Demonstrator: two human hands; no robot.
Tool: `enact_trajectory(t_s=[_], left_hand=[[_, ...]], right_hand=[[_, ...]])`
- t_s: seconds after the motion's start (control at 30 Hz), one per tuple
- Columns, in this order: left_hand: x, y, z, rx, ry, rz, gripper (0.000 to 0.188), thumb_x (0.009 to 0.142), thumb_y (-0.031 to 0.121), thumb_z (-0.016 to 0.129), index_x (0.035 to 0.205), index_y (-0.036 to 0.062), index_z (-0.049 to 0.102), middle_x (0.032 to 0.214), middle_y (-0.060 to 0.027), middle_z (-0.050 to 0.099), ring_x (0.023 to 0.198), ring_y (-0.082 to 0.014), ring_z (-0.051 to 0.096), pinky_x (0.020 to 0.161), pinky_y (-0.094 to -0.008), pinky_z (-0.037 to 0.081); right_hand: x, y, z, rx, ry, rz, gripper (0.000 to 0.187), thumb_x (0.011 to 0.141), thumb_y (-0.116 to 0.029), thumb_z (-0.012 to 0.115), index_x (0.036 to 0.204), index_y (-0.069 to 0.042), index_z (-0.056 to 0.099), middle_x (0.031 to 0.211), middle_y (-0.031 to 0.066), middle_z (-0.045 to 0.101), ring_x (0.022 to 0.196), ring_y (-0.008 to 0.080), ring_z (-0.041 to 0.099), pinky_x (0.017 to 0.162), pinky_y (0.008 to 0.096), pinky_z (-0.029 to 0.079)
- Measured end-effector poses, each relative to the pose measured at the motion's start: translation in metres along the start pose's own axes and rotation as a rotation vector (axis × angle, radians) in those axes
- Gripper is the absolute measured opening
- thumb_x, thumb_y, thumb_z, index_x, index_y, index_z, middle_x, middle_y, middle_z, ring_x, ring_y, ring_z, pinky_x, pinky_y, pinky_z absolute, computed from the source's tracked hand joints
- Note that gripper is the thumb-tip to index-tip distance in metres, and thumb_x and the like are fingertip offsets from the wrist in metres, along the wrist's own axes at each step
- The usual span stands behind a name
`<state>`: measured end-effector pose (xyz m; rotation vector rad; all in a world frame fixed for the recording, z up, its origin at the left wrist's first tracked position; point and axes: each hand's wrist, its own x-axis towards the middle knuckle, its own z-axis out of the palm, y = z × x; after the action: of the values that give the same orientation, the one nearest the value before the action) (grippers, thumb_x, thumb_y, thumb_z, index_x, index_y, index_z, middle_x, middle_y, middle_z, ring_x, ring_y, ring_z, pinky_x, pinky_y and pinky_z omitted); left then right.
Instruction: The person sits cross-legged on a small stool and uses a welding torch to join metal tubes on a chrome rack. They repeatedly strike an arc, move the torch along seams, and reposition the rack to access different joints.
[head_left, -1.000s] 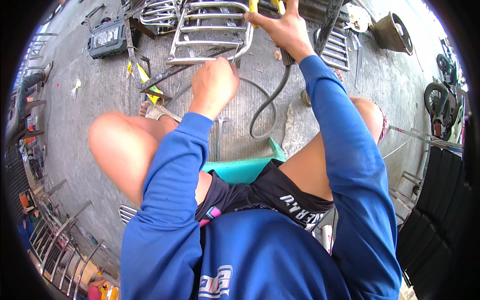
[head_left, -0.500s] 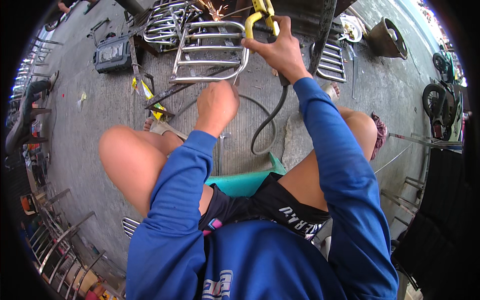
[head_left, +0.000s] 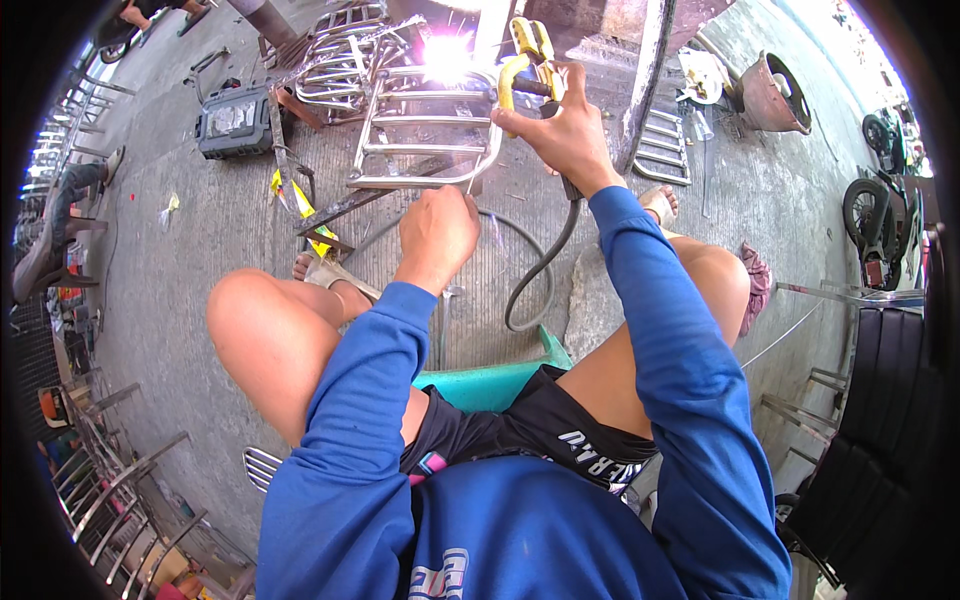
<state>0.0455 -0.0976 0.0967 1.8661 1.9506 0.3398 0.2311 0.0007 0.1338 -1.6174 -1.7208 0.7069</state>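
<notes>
My right hand point(head_left: 568, 135) is closed around a yellow welding electrode holder point(head_left: 512, 82), from which a black cable point(head_left: 540, 262) hangs in a loop to the floor. A dazzling white-violet arc point(head_left: 447, 60) burns at the far side of a shiny tubular metal rack point(head_left: 425, 121), left of the holder; glare hides the contact point. My left hand point(head_left: 440, 232) makes a fist at the rack's near right corner. A thin piece shows above its knuckles, but what the fingers hold is hidden.
More tubular racks point(head_left: 335, 75) are piled behind on the left, near a grey toolbox point(head_left: 240, 122). Another rack point(head_left: 661, 148) lies right of a dark upright post point(head_left: 645, 85). A brown bucket point(head_left: 775, 95) stands far right. A green stool point(head_left: 480, 388) is under me.
Small orange sparks have become a bright arc that lights the surroundings. The view has shifted slightly, so the scene sits lower; both hands keep their grips.
</notes>
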Motion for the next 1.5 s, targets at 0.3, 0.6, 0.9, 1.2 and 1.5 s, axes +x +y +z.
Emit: enact_trajectory(t_s=[0.3, 0.6, 0.9, 1.2, 1.5], left_hand=[[0.001, 0.001, 0.001, -0.001, 0.006, -0.023, 0.034, 0.099, 0.028, 0.065, 0.089, -0.0015, 0.079, 0.083, -0.0306, 0.074, 0.083, -0.0499, 0.074, 0.079, -0.0578, 0.06], [0.001, 0.004, -0.001, 0.002, -0.012, -0.03, 0.032, 0.098, 0.026, 0.064, 0.09, -0.0024, 0.079, 0.088, -0.0292, 0.076, 0.084, -0.0485, 0.075, 0.08, -0.0569, 0.061], [0.007, -0.014, 0.017, -0.178, 0.172, -0.005, 0.031, 0.098, 0.026, 0.067, 0.089, -0.0013, 0.077, 0.081, -0.0273, 0.073, 0.081, -0.0491, 0.073, 0.076, -0.0556, 0.059], [-0.008, -0.007, 0.082, -0.784, 0.1, -0.395, 0.038, 0.101, 0.033, 0.065, 0.088, -0.0015, 0.074, 0.081, -0.0214, 0.076, 0.079, -0.0427, 0.073, 0.08, -0.05, 0.057], [0.006, -0.012, 0.093, -0.388, 0.23, -0.12, 0.04, 0.104, 0.04, 0.059, 0.097, 0.0036, 0.075, 0.089, -0.0189, 0.076, 0.089, -0.0421, 0.073, 0.082, -0.0488, 0.055]], right_hand=[[-0.005, -0.001, 0.004, -0.149, -0.05, -0.096, 0.096, 0.074, -0.052, 0.092, 0.146, -0.013, 0.043, 0.117, 0.0319, 0.072, 0.109, 0.0505, 0.072, 0.095, 0.0526, 0.056], [-0.009, -0.001, 0.012, -0.301, -0.084, -0.238, 0.105, 0.073, -0.052, 0.088, 0.158, -0.014, 0.039, 0.115, 0.028, 0.07, 0.101, 0.0467, 0.074, 0.088, 0.0532, 0.061], [-0.02, -0.005, -0.004, -0.172, 0.071, -0.298, 0.094, 0.07, -0.046, 0.094, 0.144, -0.013, 0.045, 0.118, 0.026, 0.071, 0.105, 0.0468, 0.072, 0.088, 0.0509, 0.06], [-0.145, -0.036, -0.093, 0.048, 0.031, 0.041, 0.092, 0.075, -0.027, 0.096, 0.146, -0.008, 0.041, 0.105, 0.0095, 0.068, 0.085, 0.0146, 0.061, 0.075, 0.0338, 0.054], [-0.196, 0.003, -0.092, -0.098, 0.013, -0.107, 0.099, 0.073, -0.031, 0.1, 0.147, -0.004, 0.041, 0.088, 0.0024, 0.067, 0.067, 0.0062, 0.057, 0.063, 0.0229, 0.05]])
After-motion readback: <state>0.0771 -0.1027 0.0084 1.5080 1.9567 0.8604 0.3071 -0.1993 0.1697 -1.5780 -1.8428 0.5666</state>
